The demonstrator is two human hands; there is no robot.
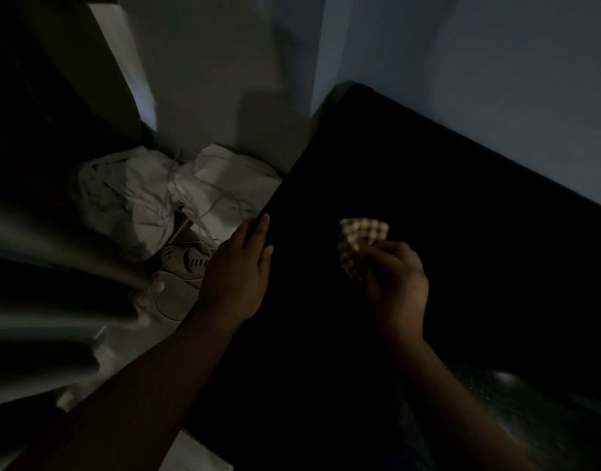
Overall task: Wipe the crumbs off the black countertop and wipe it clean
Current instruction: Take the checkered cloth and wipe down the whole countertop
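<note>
Now: right grip pinches the checked cloth over the black table — surface too dark to read.
Left grip: flat, fingers straight, at table's left edge.
Advice: lay cloth flat, sweep toward that edge.

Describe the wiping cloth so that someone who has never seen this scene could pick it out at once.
Start at the black countertop on the right, below the pale wall. Near its middle, the right hand pinches a small crumpled cloth. Its tan-and-cream check sets it apart from the plain white bundles lying to the left.
</note>
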